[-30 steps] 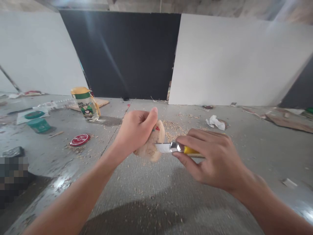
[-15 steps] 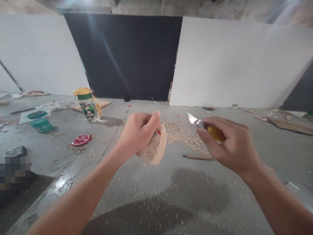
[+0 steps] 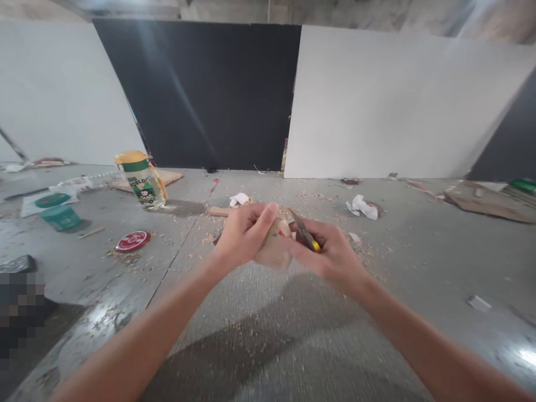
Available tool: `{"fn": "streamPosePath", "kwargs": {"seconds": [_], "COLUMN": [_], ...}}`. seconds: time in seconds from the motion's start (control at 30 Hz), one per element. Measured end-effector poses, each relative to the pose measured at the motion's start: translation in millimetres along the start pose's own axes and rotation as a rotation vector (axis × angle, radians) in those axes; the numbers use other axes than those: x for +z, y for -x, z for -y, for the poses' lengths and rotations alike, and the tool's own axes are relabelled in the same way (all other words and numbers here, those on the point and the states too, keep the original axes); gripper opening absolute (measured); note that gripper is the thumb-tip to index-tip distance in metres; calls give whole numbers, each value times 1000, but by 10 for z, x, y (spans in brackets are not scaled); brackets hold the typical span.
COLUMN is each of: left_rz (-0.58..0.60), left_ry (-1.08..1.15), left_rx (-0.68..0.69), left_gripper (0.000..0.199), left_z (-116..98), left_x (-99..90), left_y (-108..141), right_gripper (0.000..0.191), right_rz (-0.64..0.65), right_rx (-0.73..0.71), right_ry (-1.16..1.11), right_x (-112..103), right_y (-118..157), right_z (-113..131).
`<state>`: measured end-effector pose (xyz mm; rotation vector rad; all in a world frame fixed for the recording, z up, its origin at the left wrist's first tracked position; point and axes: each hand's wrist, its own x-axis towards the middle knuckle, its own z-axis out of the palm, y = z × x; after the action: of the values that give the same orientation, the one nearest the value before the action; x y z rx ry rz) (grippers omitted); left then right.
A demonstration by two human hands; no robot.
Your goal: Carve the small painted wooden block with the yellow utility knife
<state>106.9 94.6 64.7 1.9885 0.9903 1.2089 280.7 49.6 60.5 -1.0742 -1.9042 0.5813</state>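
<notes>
My left hand (image 3: 246, 233) is closed around a pale, rounded piece that looks like wood (image 3: 272, 252), with small red and green marks on its face. Its lower edge is blurred. In my right hand (image 3: 333, 254) is a short-bladed knife (image 3: 302, 228) with a yellow part on its handle, the blade pointing up and to the left. The right fingers are at the right side of the piece; whether the blade touches it I cannot tell. Both hands are above the grey floor, close together.
Wood shavings lie scattered beyond my hands, with a wooden stick (image 3: 219, 211) and crumpled white paper (image 3: 362, 207). To the left are a yellow-lidded bottle (image 3: 144, 187), a red round lid (image 3: 133, 241) and a teal tub (image 3: 61, 218). A black panel (image 3: 201, 95) stands behind.
My right hand has moved left with the knife, from well apart to right beside the piece. The left hand still holds the piece. The view has shifted slightly.
</notes>
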Motion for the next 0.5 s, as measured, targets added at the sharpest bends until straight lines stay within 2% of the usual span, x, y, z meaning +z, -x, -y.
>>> {"fn": "streamPosePath", "kwargs": {"seconds": [0.1, 0.13, 0.2, 0.27, 0.3, 0.37, 0.43, 0.5], "left_rz": [181, 278, 501, 664, 669, 449, 205, 80], "left_ry": [319, 447, 619, 736, 792, 933, 974, 966], "left_rx": [-160, -219, -367, -503, -542, -568, -613, -619], "left_gripper": [35, 31, 33, 40, 42, 39, 33, 32], "left_z": [138, 191, 306, 431, 495, 613, 706, 764], "left_x": [-86, -119, -174, -197, -190, -136, -40, 70], "left_y": [-71, -73, -32, 55, 108, 213, 306, 384], "right_gripper": [18, 17, 26, 31, 31, 31, 32, 34], "right_rz": [8, 39, 104, 150, 155, 106, 27, -31], "right_rx": [-69, -97, -159, -186, -179, -101, 61, 232], "right_ry": [98, 126, 160, 165, 150, 71, -76, -239], "right_x": [-42, -44, -18, 45, 84, 157, 209, 237], "right_y": [-30, -33, -25, 4, 25, 75, 122, 156], "right_z": [-163, -205, -265, -299, -312, -344, -394, -455]}}
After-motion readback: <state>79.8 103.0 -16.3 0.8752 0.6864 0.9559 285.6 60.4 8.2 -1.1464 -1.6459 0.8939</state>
